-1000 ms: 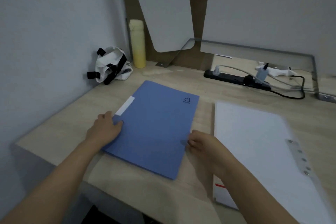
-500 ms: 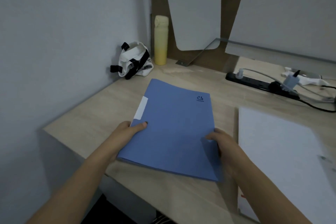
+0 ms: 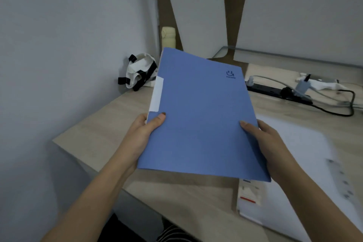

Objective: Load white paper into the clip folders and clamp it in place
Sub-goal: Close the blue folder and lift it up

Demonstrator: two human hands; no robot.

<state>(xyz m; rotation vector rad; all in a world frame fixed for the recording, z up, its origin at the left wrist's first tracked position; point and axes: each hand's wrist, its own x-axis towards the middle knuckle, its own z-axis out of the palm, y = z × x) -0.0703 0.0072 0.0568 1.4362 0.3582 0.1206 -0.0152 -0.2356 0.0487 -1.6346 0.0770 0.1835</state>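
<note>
Both the left hand (image 3: 144, 135) and right hand (image 3: 269, 143) gripped the closed blue folder (image 3: 198, 116) by its sides, tilted above the desk (image 3: 110, 122)

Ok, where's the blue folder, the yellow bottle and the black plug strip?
blue folder (image 3: 200, 116): head view, middle of its front cover.
yellow bottle (image 3: 168, 36): head view, the top part showing above the folder.
black plug strip (image 3: 275, 91): head view, its long black body.

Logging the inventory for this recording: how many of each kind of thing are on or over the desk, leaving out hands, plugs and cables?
Blue clip folder: 1
White paper stack: 1
Pale yellow bottle: 1
White bag with black straps: 1
Black power strip: 1
Total: 5
</note>
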